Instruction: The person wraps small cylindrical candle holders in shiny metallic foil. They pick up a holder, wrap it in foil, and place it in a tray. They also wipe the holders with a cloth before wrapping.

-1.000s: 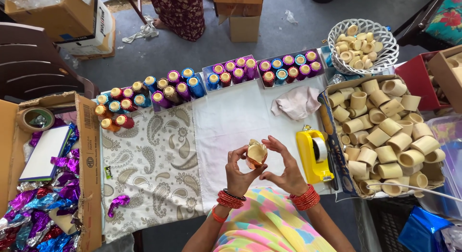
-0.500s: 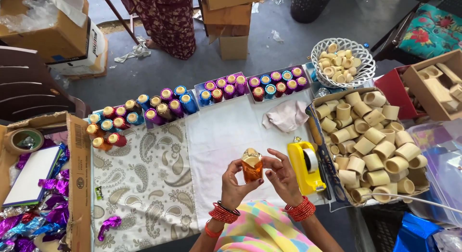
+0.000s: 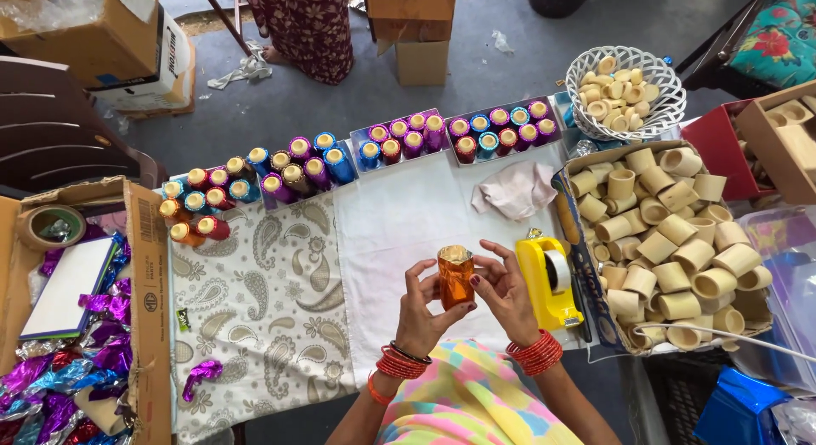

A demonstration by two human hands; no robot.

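At the centre of the view, just above the person's lap, a small cylindrical cup wrapped in orange foil [image 3: 456,277] is held upright between both hands, its pale open rim turned toward the camera. The fingers of the left hand [image 3: 422,311] are curled against the cup's left side, thumb low and fingertips at the upper edge; the fingers of the right hand [image 3: 503,294] are pressed to its right side, with the index finger arched over toward the rim. Red bangles [image 3: 534,353] are worn on both wrists. Beneath the hands a white cloth [image 3: 399,232] is spread, adjoined on the left by a paisley-printed cloth [image 3: 255,300]. Just beside the right hand a yellow tape dispenser [image 3: 548,282] is placed, and a crumpled pale rag [image 3: 516,190] lies above it. Along the far edge of the cloths, rows of foil-wrapped cups [image 3: 357,152] in purple, blue, red and orange are lined up, some in shallow trays. To the right, a cardboard box [image 3: 565,203] is filled with bare beige cups [image 3: 671,241], and more of them are heaped in a white woven basket [image 3: 667,105]. To the far left, an open carton [image 3: 149,266] is seen holding loose sheets of coloured foil [image 3: 59,394], a roll of brown tape [image 3: 49,226] and a flat white pad [image 3: 64,288].
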